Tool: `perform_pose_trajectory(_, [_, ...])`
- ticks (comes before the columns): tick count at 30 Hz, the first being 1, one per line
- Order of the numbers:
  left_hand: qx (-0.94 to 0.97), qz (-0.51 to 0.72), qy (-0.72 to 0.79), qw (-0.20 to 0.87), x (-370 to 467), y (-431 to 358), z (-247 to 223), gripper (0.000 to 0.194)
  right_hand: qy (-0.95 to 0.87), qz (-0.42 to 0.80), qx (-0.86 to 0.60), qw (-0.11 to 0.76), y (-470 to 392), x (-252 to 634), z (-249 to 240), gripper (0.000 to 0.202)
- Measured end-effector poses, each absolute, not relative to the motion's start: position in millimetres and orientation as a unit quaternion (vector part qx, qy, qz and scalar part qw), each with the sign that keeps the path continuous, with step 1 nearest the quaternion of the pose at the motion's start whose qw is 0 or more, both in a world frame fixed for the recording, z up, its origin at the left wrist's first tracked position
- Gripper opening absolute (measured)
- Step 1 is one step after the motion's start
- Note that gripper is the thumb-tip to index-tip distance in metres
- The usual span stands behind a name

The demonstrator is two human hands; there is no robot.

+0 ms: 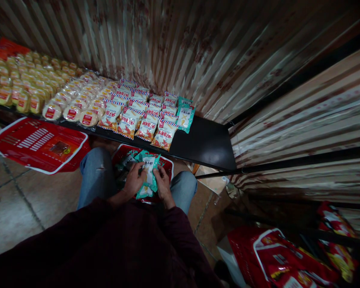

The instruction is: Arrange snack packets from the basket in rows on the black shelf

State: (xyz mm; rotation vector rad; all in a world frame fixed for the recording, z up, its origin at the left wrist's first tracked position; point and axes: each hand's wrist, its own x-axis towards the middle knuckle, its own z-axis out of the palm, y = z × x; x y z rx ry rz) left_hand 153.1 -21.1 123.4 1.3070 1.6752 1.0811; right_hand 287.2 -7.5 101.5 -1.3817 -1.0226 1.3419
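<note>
Between my knees, my left hand (135, 179) and my right hand (163, 182) hold a teal and white snack packet (150, 163) by its two sides. The fingers of both hands are closed on its edges. Beneath it, another teal packet (144, 192) shows in part. Around them stands a red basket (168, 165), with more packets in its left side, dim and partly covered by my left hand. On the black shelf (208, 140) ahead, a similar teal packet (185, 117) lies at the right end of rows of white and orange snack packets (147, 128).
Farther left on the shelf are round packaged cakes (52, 111) and yellow packaged cakes (23, 101). An empty-looking red basket (43, 140) sits on the floor at left. Red bags (276, 256) lie at lower right. Pleated curtain (168, 44) and black shelf bars (288, 164) border the shelf.
</note>
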Motion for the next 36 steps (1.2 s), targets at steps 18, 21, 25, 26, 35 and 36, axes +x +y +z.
perform_pose_trajectory(18, [0.296, 0.465, 0.576, 0.603, 156, -20, 144, 0.055, -0.563, 0.426, -0.521, 0.480, -8, 282, 121, 0.023])
perform_pose_trajectory(21, [0.254, 0.474, 0.563, 0.628, 156, -18, 142, 0.060, -0.585, 0.407, -0.517, 0.474, -9, 278, 125, 0.023])
perform_pose_trajectory(25, [0.229, 0.483, 0.549, 0.642, 153, -16, 135, 0.062, -0.592, 0.412, -0.511, 0.468, -9, 277, 130, 0.023])
perform_pose_trajectory(26, [0.225, 0.483, 0.550, 0.643, 152, -16, 133, 0.062, -0.590, 0.417, -0.511, 0.466, -9, 278, 131, 0.023])
perform_pose_trajectory(35, [0.135, 0.515, 0.501, 0.683, 148, -11, 126, 0.052, -0.469, 0.449, -0.607, 0.459, -7, 286, 118, 0.035])
perform_pose_trajectory(36, [0.122, 0.517, 0.491, 0.690, 148, -10, 126, 0.050, -0.462, 0.466, -0.607, 0.449, -8, 286, 117, 0.037])
